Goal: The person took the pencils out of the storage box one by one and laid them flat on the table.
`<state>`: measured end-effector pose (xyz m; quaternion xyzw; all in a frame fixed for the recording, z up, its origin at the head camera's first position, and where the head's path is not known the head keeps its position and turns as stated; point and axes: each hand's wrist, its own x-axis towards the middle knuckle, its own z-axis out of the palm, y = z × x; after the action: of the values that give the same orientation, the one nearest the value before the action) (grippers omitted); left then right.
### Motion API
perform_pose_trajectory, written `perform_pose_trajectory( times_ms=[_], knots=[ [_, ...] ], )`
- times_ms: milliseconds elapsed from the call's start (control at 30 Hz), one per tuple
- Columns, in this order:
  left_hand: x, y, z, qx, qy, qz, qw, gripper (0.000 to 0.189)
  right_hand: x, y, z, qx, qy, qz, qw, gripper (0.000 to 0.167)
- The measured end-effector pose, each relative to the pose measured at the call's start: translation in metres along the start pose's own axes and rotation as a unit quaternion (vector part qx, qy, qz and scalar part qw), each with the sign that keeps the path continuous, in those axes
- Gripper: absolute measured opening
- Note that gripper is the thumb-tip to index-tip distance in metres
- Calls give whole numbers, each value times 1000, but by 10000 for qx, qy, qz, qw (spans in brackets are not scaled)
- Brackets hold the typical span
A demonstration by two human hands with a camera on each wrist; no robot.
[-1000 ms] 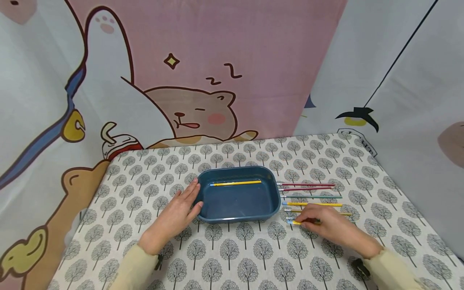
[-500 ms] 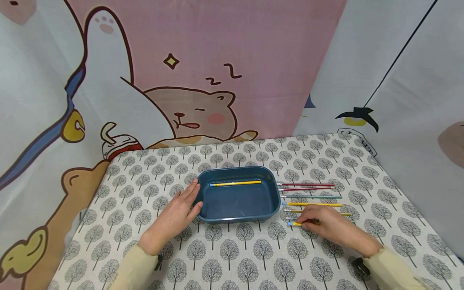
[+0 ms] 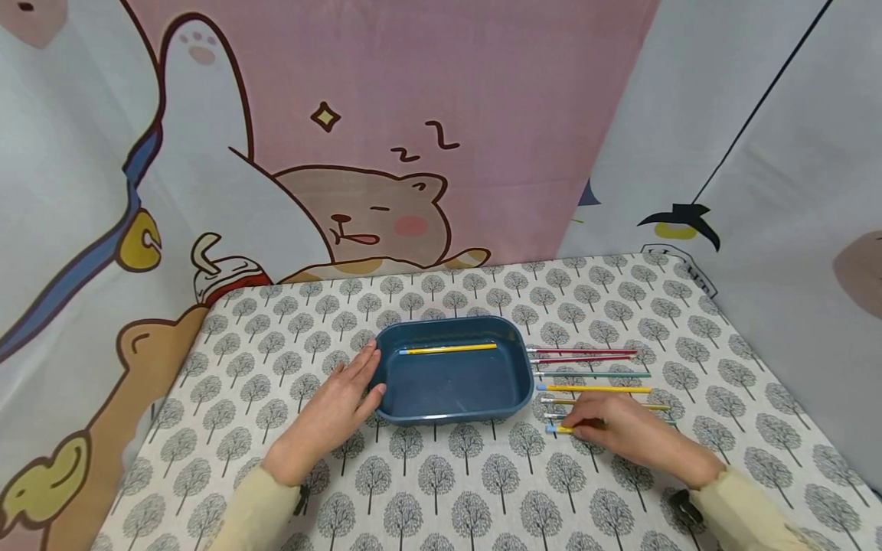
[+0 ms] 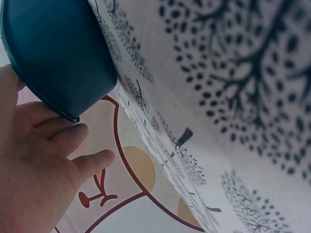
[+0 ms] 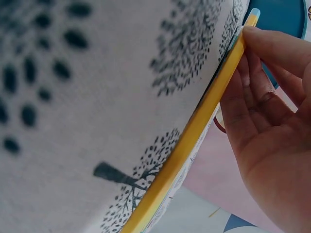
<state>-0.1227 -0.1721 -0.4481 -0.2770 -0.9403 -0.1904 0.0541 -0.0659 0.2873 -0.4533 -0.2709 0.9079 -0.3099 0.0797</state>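
Note:
My left hand (image 3: 335, 405) lies with its fingers spread against the left rim of a dark blue rectangular basin (image 3: 451, 417); in the left wrist view, its fingers (image 4: 56, 128) touch the basin's outer edge. A yellow pencil-like stick with a light blue end (image 3: 448, 348) lies inside, along the basin's far side. To the right of the basin, my right hand (image 3: 623, 425) pinches a second such yellow stick (image 5: 194, 126) between thumb and fingers, low over the cloth. Its light blue end points left, toward the basin; the hand hides most of it in the head view.
Several thin sticks lie in a row right of the basin: two dark red ones (image 3: 586, 351), a green one (image 3: 599, 375), another yellow one (image 3: 599, 389) and a brownish one (image 3: 554, 400). A tree-print cloth (image 3: 434, 490) covers the table. Printed curtains (image 3: 524, 138) stand behind.
The yellow stick in my right hand has shifted slightly toward the table's near side, away from the stick behind it. My left hand and the basin have stayed put.

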Motion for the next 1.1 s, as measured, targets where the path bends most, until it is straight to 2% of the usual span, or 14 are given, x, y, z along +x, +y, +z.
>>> perform_pose_trajectory(
  times_ms=[800, 1100],
  knots=[
    [-1, 1, -1, -7, -9, -2, 10000, 62, 1, 1, 1, -62, -1, -69, 10000, 28],
    [0, 0, 0, 15, -60, 0, 10000, 62, 2, 1, -1, 45, -134, 59, 9999, 28]
  ],
)
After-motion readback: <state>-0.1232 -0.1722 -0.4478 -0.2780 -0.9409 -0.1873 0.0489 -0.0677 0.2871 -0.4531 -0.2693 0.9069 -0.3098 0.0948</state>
